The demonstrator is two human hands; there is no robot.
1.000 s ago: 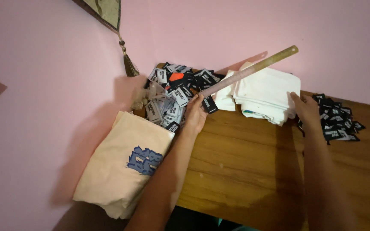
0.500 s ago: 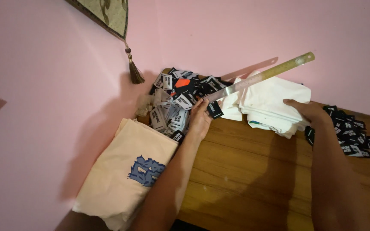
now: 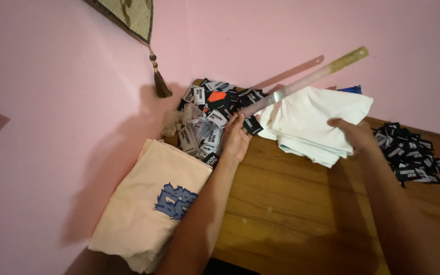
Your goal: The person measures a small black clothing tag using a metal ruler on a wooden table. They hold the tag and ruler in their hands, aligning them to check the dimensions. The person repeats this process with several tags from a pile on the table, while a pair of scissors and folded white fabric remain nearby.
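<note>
The left hand (image 3: 236,138) is closed around the near end of a long metal ruler (image 3: 309,79), which slants up and away toward the pink wall (image 3: 281,35), its far end raised well above the wooden table (image 3: 301,214). That hand sits at the table's far left corner, right over a heap of small black and white fabric labels (image 3: 207,119) piled against the wall. The right hand (image 3: 352,133) grips the near edge of a stack of folded white cloth (image 3: 317,119) lying at the table's back edge, fingers curled over it, thumb on top. The ruler crosses above the stack; whether it touches the cloth is hard to tell. The two hands are apart, one at each side of the stack.

A second, smaller pile of black labels (image 3: 411,153) lies toward the table's right side. A folded cream shirt with a blue print (image 3: 151,209) hangs over the table's left edge. A tassel (image 3: 160,81) dangles from a hanging cloth on the wall above the corner.
</note>
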